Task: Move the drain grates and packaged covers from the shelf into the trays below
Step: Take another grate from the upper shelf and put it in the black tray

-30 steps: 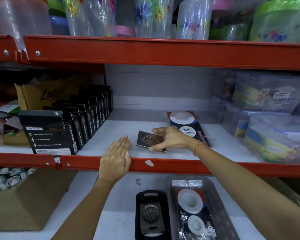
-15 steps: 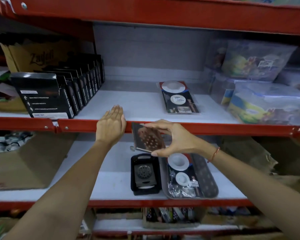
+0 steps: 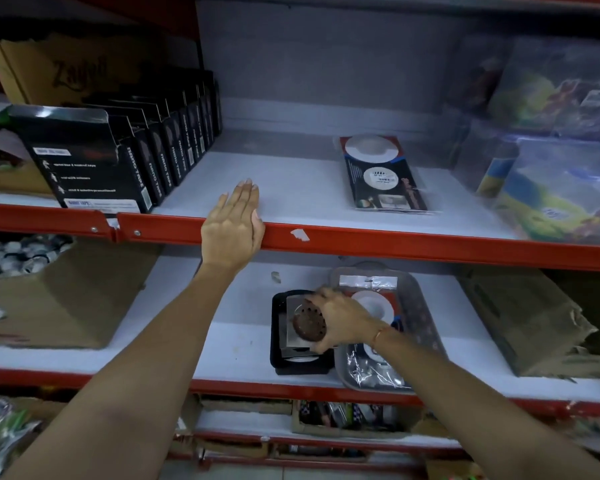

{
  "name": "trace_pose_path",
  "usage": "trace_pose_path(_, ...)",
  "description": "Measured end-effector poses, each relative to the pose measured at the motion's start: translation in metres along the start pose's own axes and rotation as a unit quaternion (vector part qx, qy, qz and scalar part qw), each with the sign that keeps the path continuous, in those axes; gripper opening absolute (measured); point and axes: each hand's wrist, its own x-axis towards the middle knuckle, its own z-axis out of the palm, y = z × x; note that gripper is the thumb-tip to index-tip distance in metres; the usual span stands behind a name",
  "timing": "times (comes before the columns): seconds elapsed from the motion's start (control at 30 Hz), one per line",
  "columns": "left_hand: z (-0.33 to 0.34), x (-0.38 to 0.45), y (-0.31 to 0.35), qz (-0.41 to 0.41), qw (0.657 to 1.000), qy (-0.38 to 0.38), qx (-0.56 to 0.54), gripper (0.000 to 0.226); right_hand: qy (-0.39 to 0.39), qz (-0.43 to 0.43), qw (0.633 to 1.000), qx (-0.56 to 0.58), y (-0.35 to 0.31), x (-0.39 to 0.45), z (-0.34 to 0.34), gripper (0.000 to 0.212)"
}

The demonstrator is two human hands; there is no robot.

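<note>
Square steel drain grate [image 3: 300, 323] going into the small black plastic tray [image 3: 277, 336] on the lower shelf.

Right hand [image 3: 340, 318] has its grip clenched on the grate, holding it low over another grate already lying in that tray; left hand [image 3: 232, 226] rests flat and unclenched on the red shelf rail [image 3: 395, 242]. Let go while tilted and the grate could slide off the one beneath or catch the rim. One packaged cover [image 3: 381, 174] waits on the upper shelf; the grey tray [image 3: 426, 317] alongside already holds covers.

Shiny metal drain grate [image 3: 300, 323], matt black plastic tray [image 3: 277, 341]
</note>
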Motion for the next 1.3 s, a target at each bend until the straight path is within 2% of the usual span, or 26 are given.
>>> trace_pose_path(0.17,0.015,0.002,-0.008,0.042,0.997,0.067,0.009,0.049,-0.058,-0.003,0.996,-0.062,-0.001,0.029,0.045,0.112)
trace_pose_path(0.3,0.021,0.003,-0.011,0.056,0.994,0.094,0.011,0.051,-0.074,0.002,0.995,-0.069,-0.002,0.044,0.062,0.108)
trace_pose_path(0.43,0.021,0.002,-0.011,0.057,0.993,0.098,0.013,0.052,-0.092,0.008,0.993,-0.078,-0.002,0.049,0.073,0.112)
trace_pose_path(0.67,0.017,0.005,-0.010,0.053,0.995,0.085,0.007,0.049,-0.077,0.006,0.996,-0.042,-0.004,0.043,0.062,0.103)
trace_pose_path(0.9,0.007,0.002,-0.004,0.035,0.998,0.047,-0.002,0.048,0.053,-0.030,0.998,0.004,-0.017,-0.002,-0.003,0.077)
trace_pose_path(1.07,-0.005,-0.001,0.002,0.006,1.000,-0.007,-0.013,0.044,0.156,-0.013,0.987,0.035,-0.026,-0.041,-0.066,0.058)
trace_pose_path(1.17,-0.010,0.002,0.003,-0.014,0.998,-0.047,-0.032,0.047,0.246,-0.033,0.966,0.070,-0.026,-0.059,-0.103,0.042)
trace_pose_path(1.3,-0.016,0.009,0.010,-0.068,0.991,-0.086,-0.078,0.059,0.348,-0.040,0.919,0.180,-0.011,-0.066,-0.144,0.031)
